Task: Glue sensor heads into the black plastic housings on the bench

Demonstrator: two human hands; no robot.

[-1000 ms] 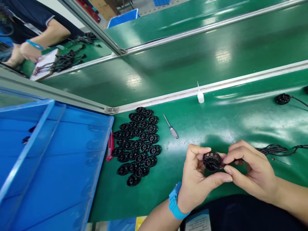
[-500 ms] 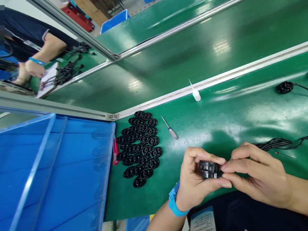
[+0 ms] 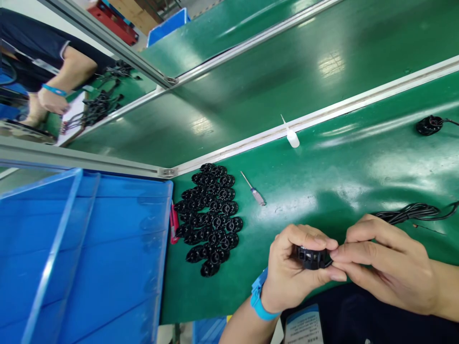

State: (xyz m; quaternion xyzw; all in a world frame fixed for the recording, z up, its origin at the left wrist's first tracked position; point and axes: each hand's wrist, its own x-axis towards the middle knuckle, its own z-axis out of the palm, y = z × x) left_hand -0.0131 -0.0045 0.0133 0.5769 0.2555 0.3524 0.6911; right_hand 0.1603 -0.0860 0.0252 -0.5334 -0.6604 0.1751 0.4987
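My left hand (image 3: 292,272), wearing a blue wrist strap (image 3: 260,298), is closed around a black round plastic housing (image 3: 311,258) with ribbed sides. Fingers and thumb cover its upper and lower faces. At the housing's right edge, my right hand (image 3: 387,263) pinches a short stretch of black cable (image 3: 329,262); the fingertips hide most of it. Behind the right hand lies a coiled bundle of black cable (image 3: 405,213). To the left on the green table, several black round plastic parts (image 3: 211,217) lie packed together.
A screwdriver (image 3: 254,189) lies beside the parts, and a white needle-tipped bottle (image 3: 292,138) near the metal rail. A large blue bin (image 3: 89,258) fills the left, a red-handled tool (image 3: 174,222) next to it. Another wired black part (image 3: 429,125) sits far right. A co-worker's arm (image 3: 64,81) shows beyond the frame.
The housing has tipped slightly in my left hand, and the left fingers sit further over its top. My right hand keeps its pinch. The view has shifted a little.
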